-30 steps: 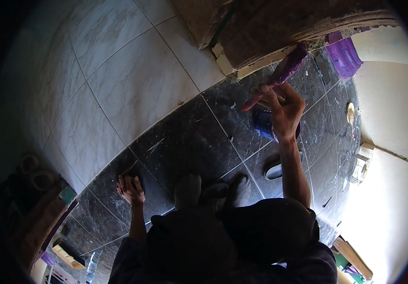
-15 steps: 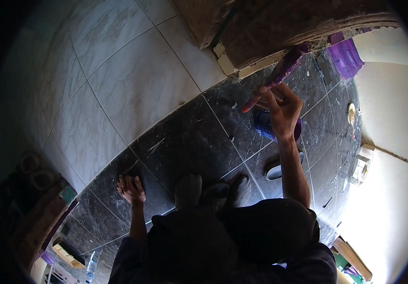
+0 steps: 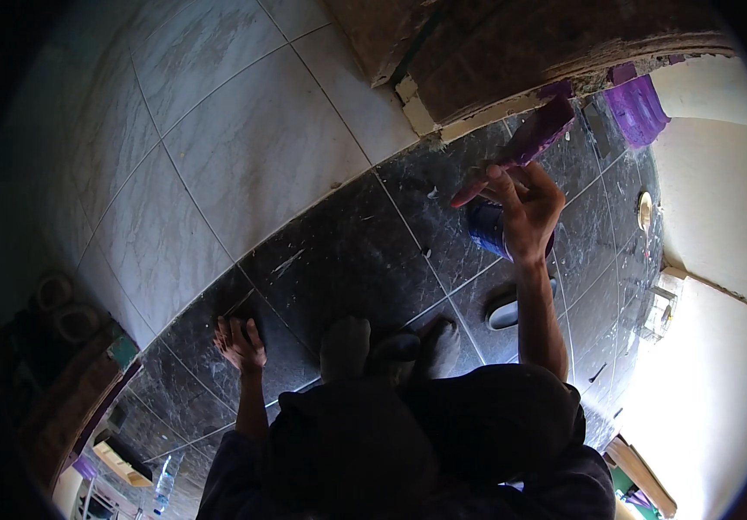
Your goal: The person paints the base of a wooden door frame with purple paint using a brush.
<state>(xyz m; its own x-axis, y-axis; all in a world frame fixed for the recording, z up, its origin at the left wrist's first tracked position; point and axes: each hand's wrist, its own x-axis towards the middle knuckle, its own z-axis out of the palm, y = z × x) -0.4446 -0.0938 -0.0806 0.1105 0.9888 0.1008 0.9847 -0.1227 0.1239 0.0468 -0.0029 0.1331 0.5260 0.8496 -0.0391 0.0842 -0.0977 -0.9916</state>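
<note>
Black tiles (image 3: 330, 251), pale marbled tiles (image 3: 274, 156), cream wall (image 3: 711, 182); right grip (image 3: 529, 212) pinching purple-smeared brush (image 3: 542, 132), left grip (image 3: 241, 345) spread, empty

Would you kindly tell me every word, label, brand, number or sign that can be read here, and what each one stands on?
No text can be read.
Can: partly behind the right hand; any print on its blue side is too blurred to read.
Bottle: too small to tell whether it bears lettering.
Brush: no lettering shows.
</note>
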